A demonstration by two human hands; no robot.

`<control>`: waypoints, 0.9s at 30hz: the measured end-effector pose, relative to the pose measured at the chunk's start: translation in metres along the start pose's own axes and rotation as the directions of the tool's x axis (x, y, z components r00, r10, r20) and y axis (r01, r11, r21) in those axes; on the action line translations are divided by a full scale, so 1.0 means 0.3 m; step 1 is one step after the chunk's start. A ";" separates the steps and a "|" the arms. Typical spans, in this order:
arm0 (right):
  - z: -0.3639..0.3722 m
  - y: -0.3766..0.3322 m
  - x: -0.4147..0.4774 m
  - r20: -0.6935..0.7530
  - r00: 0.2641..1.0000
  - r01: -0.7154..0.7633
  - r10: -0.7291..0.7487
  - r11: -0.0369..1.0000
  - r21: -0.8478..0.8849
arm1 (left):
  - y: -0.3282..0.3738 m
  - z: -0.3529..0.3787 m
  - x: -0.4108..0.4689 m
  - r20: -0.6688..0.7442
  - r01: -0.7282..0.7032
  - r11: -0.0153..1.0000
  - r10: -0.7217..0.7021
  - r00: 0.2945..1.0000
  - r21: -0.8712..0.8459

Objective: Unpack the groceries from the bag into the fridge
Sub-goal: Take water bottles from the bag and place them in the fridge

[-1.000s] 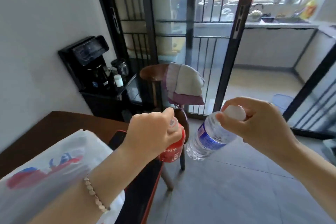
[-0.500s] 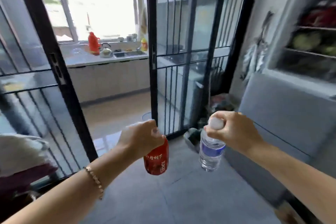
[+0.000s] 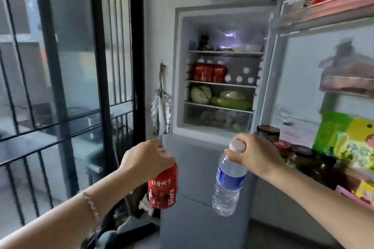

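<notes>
My left hand [image 3: 146, 159] grips the top of a red drink bottle [image 3: 163, 189] that hangs below it. My right hand [image 3: 256, 154] holds a clear water bottle [image 3: 227, 185] with a blue label by its white cap. Both hang in front of the grey fridge [image 3: 202, 168], below its open upper compartment. Inside, the second shelf [image 3: 221, 84] carries red bottles on the left and white-capped water bottles on the right. Green vegetables lie on the shelf beneath. The grocery bag is out of view.
The open fridge door [image 3: 323, 79] stands at the right, its racks holding jars [image 3: 268, 132], a green and yellow packet [image 3: 348, 139] and a red packet at the top. A black-framed sliding glass door [image 3: 60, 87] fills the left. Clutter lies on the floor by the fridge base.
The view has swung right from the table and bag, past the glass doors, to face the open fridge. Both hands kept hold of their bottles throughout.
</notes>
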State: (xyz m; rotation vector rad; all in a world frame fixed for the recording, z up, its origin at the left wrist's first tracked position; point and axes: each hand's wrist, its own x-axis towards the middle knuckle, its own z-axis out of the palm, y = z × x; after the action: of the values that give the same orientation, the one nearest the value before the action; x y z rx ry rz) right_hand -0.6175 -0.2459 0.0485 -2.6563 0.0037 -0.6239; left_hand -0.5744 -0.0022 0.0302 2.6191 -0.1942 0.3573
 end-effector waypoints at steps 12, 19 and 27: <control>-0.050 0.294 0.792 -0.388 0.919 -0.053 0.075 0.996 0.067 | 0.344 0.217 0.974 -0.032 -0.153 0.947 0.151 0.988 -0.282; -0.087 0.427 1.265 -0.647 0.760 -0.002 0.057 0.996 0.085 | 0.521 0.330 1.417 -0.200 -0.231 0.925 0.176 0.964 -0.301; -0.058 0.466 1.634 -0.917 0.391 0.199 -0.079 0.980 0.000 | 0.590 0.351 1.778 -0.326 -0.299 0.888 0.184 0.927 -0.350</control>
State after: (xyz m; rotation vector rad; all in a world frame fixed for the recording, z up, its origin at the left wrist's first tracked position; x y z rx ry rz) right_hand -0.1715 -0.4269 0.2167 -1.8407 0.0593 -2.0175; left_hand -0.0774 -0.2463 0.1722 2.1171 -0.4519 0.6999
